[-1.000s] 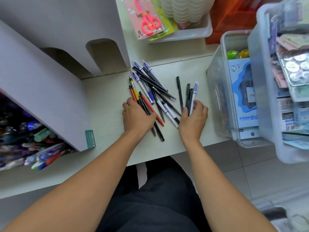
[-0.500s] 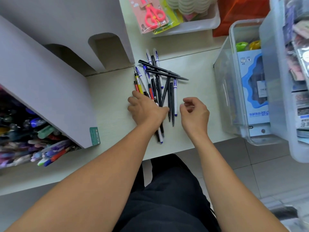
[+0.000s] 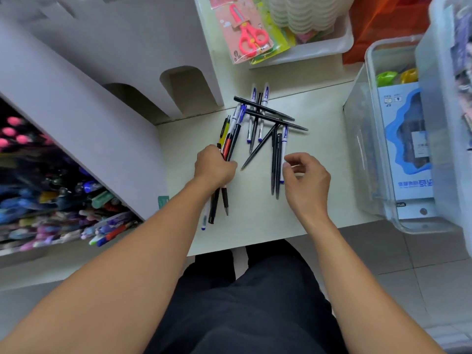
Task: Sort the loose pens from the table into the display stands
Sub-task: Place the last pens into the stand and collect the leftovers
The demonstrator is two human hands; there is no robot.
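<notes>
Head view: left hand (image 3: 214,166) fingers clenched around pen bundle (image 3: 228,146); right hand (image 3: 307,177) loosely curled, empty.

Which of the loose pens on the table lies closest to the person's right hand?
The white pen with blue ends, rightmost of the upright trio, beside the right hand; its lower tip nearly meets the fingertips. The black pens lie further left.
</notes>
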